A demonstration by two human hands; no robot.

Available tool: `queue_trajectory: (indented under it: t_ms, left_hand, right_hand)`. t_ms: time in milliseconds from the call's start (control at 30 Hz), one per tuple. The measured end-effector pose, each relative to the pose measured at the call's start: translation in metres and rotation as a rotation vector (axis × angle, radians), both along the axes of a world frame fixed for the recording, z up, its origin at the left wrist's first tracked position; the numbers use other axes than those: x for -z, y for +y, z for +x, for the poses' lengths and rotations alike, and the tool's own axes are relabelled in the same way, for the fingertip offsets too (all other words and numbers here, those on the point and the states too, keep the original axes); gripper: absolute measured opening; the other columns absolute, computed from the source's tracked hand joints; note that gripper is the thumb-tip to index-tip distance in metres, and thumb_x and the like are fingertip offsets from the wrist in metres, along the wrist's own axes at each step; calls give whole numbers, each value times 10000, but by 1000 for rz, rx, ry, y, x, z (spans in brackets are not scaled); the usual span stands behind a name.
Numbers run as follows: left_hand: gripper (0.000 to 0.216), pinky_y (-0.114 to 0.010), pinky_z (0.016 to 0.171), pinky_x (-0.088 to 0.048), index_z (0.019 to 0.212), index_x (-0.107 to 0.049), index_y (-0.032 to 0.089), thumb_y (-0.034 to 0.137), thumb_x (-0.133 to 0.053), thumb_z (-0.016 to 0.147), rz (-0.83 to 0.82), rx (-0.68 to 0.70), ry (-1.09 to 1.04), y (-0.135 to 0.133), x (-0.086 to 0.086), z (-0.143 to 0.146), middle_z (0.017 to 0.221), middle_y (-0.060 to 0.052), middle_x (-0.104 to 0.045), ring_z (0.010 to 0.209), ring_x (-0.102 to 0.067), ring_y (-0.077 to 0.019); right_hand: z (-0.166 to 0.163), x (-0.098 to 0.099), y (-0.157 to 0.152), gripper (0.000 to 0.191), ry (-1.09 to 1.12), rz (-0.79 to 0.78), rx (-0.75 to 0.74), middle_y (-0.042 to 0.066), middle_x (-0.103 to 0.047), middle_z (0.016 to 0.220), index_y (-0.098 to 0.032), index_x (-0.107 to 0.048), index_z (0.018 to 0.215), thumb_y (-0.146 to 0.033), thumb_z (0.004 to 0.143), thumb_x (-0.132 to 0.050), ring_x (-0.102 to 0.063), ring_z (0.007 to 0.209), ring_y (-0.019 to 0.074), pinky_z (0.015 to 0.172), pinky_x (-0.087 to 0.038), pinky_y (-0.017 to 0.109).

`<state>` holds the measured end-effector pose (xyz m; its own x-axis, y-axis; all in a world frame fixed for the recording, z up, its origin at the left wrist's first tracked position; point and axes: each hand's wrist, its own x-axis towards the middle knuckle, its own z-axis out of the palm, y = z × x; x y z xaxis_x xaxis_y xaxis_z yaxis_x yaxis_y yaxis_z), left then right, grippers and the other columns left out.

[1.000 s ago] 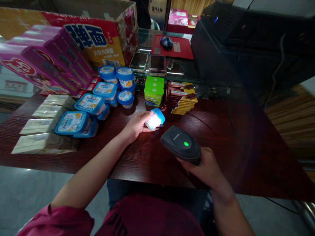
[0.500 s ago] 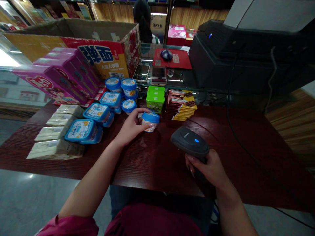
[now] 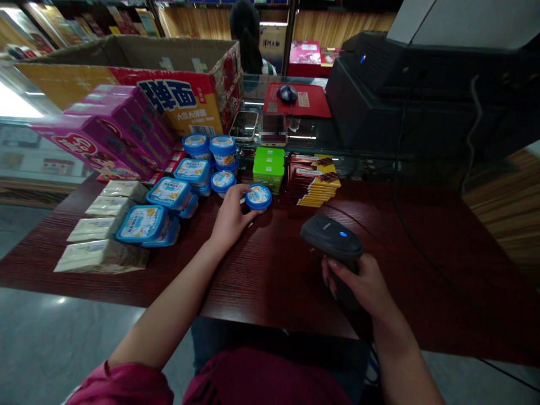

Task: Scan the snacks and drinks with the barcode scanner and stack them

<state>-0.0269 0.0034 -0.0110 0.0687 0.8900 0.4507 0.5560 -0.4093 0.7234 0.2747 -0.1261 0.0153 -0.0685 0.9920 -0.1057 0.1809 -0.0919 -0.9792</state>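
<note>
My left hand has its thumb and fingers around the side of a round blue-lidded tub on the dark wooden counter. The tub is upright, its printed lid facing up. My right hand grips a black barcode scanner by its handle, with a blue light on top and its nose pointing left. Just behind my left hand stands another round blue-lidded tub. Square blue-lidded tubs stand in stacks to the left. Green boxes and a fanned row of chocolate-pictured packets lie beyond the held tub.
Purple boxes and pale cartons occupy the counter's left side. Behind are a large open carton, a phone and a mouse on a red mat. Dark equipment stands at right with hanging cables. A person is beyond.
The held tub has gone from tilted to upright, its lid now facing up. The right hand still grips the scanner, and the whole view has shifted slightly.
</note>
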Motion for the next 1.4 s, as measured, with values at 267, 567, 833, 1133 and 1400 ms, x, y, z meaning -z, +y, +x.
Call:
queue_trajectory:
  t_ms: [267, 567, 833, 1133, 1400]
  left_hand:
    - [604, -409, 1073, -549, 1303, -575, 195, 159, -893, 792, 11, -18, 13, 10, 6, 5, 1347, -132, -662, 1266, -659, -274]
    - [719, -431, 1090, -551, 1371, -528, 174, 369, -931, 809, 134, -4, 161, 2, -2, 3, 1372, -164, -646, 1281, -649, -307]
    - [686, -593, 1330, -292, 1574, -479, 95, 310, -719, 969, 155, -309, 456, 3, -23, -37, 1650, -270, -471, 1606, -363, -423]
    - [543, -618, 1296, -373, 1422, -695, 191, 302, -820, 906, 73, -252, 456, -2, -18, -31, 1684, -194, -484, 1615, -376, -428]
    - [420, -429, 1112, -577, 1303, -766, 222, 432, -792, 941, 73, -224, -147, 9, -2, -41, 1321, -97, -777, 1229, -740, -272]
  right_hand:
    - [-7, -9, -2, 494, -30, -24, -2, 30, -693, 571, -192, -700, 748, -656, 870, -815, -608, 422, 162, 437, -496, 268]
    - [-8, -4, -3, 467, 40, -19, 17, 18, -687, 576, -181, -711, 765, -619, 865, -836, -587, 407, 139, 416, -468, 249]
    - [-5, 2, 0, 454, 132, -57, -13, 27, -700, 612, -171, -724, 785, -600, 846, -863, -604, 390, 141, 378, -485, 242]
    - [-5, 6, -3, 475, 136, -70, 4, 24, -690, 600, -167, -711, 769, -611, 849, -860, -589, 389, 127, 369, -487, 225]
    - [-5, 3, -3, 484, 165, -78, -19, 34, -691, 597, -159, -722, 754, -613, 843, -866, -588, 383, 126, 361, -477, 219]
